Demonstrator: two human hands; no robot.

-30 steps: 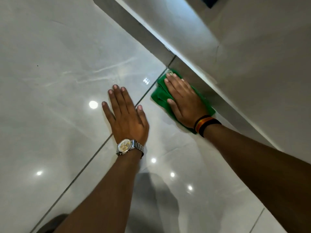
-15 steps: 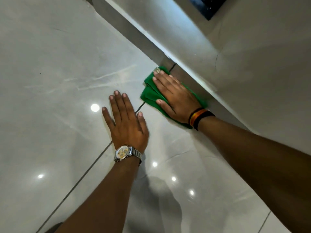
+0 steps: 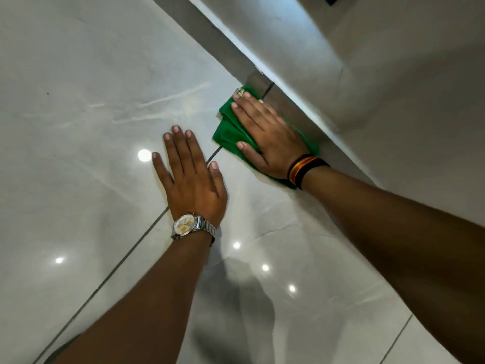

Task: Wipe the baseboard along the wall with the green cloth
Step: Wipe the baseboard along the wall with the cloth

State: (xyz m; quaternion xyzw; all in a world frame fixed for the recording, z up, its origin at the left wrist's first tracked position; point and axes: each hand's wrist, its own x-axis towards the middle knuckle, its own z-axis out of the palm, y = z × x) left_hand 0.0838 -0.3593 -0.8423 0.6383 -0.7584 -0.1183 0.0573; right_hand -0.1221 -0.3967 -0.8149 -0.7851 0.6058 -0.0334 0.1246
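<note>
Green cloth lies bunched on the glossy floor tile, its far edge pushed up against the grey baseboard at the foot of the wall. We press it down with our right hand, fingers spread flat over it rather than curled around it. Our left hand rests just beside it, palm down and empty on the tile, a silver watch on its wrist. Dark and orange bands circle the right wrist.
</note>
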